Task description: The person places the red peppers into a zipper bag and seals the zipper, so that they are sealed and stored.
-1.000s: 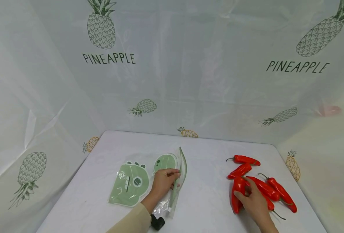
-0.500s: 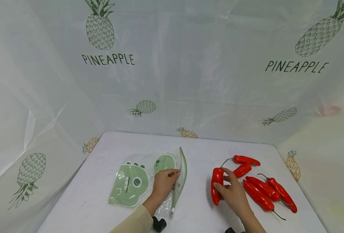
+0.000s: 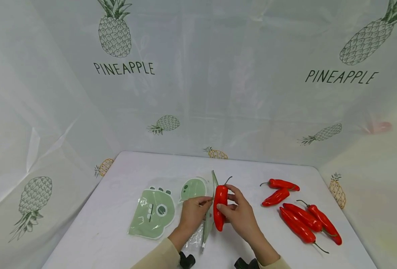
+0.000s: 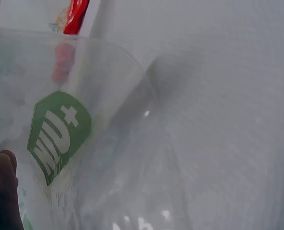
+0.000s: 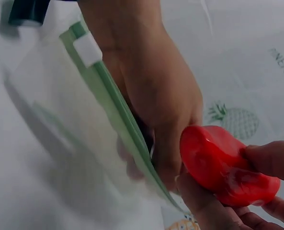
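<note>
My left hand (image 3: 192, 216) pinches the upright edge of a clear zip bag (image 3: 151, 224) printed with a green dinosaur. In the right wrist view the bag's green zip strip (image 5: 115, 103) carries a white slider (image 5: 88, 50), and the mouth looks parted. A red chili pepper (image 3: 220, 205) is held in my right hand (image 3: 243, 218) between thumb and fingers, stem up, right beside the bag's mouth. The left wrist view shows clear plastic with a green label (image 4: 60, 132) and a fingertip of the left hand at the lower left. Whether the pepper touches the bag, I cannot tell.
Several more red peppers (image 3: 297, 226) lie on the right side of the white table (image 3: 245, 170). A pineapple-print curtain (image 3: 218, 93) surrounds the table at the back and sides. Black wrist mounts (image 3: 247, 263) show at the bottom.
The right hand has lifted one pepper from the group and carried it left to the bag's mouth. The left hand keeps its pinch; the bag's edge has shifted slightly to the right.
</note>
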Demonstrator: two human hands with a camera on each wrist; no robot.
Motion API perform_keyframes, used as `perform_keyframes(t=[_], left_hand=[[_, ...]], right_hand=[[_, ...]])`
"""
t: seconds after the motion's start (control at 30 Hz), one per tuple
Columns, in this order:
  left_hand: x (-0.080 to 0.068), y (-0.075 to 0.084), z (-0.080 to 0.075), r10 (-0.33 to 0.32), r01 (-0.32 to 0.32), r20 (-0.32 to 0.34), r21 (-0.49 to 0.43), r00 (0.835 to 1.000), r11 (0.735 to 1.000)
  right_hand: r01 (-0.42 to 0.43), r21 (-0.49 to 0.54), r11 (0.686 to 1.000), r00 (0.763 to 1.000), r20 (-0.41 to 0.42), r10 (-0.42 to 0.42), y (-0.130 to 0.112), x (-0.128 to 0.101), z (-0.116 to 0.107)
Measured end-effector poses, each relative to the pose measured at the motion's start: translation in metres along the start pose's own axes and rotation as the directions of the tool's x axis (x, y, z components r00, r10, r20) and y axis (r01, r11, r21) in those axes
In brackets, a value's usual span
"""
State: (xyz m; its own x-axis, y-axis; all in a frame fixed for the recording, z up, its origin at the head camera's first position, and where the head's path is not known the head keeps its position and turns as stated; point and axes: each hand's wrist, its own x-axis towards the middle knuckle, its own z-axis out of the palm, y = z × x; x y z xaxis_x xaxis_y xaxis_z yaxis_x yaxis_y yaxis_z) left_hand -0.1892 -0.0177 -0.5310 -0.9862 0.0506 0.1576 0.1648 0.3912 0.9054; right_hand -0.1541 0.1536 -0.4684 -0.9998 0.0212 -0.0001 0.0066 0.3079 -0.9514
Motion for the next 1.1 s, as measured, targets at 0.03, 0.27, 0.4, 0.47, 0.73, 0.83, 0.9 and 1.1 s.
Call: perform_keyframes(t=[0.03,0.27,0.4,0.47,0.73,0.83,0.9,1.1], left_hand=[[-0.001,0.001,0.0,0.014,-0.014,0.0,0.017,1.0,1.0],[0.0,0.002,0.0,0.049,-0.049,0.012,0.015,0.999,0.999],[0.0,0.005,-0.006,0.037,-0.035,0.036,-0.046,0.999,0.998],[0.001,0.007,-0.009,0.034,-0.032,0.033,-0.064,0.999,0.997],[0.004,0.02,-0.022,0.056,-0.056,-0.005,-0.093,0.998,0.994],[0.004,0.027,-0.027,0.074,-0.074,-0.006,-0.085,0.997,0.994],[0.004,0.031,-0.03,0.08,-0.08,0.003,-0.08,0.997,0.994],[-0.003,0.044,-0.032,0.055,-0.043,0.076,-0.146,0.996,0.988]], right_hand=[[0.009,0.015,1.0,1.0,0.003,-0.01,-0.001,0.0,0.004],[0.02,0.019,1.0,1.0,0.016,-0.021,0.002,0.002,0.016],[0.019,-0.026,0.999,1.0,0.013,-0.018,0.005,0.003,0.014],[0.021,-0.057,0.998,1.0,0.007,-0.021,0.006,0.003,0.013],[0.051,-0.215,0.975,0.998,0.032,-0.045,0.009,0.004,0.011],[0.095,-0.286,0.954,0.994,0.079,-0.075,0.01,0.006,0.01],[0.118,-0.322,0.939,0.99,0.115,-0.085,0.01,0.008,0.008],[0.069,-0.275,0.959,0.984,0.178,-0.02,0.004,0.016,0.002]])
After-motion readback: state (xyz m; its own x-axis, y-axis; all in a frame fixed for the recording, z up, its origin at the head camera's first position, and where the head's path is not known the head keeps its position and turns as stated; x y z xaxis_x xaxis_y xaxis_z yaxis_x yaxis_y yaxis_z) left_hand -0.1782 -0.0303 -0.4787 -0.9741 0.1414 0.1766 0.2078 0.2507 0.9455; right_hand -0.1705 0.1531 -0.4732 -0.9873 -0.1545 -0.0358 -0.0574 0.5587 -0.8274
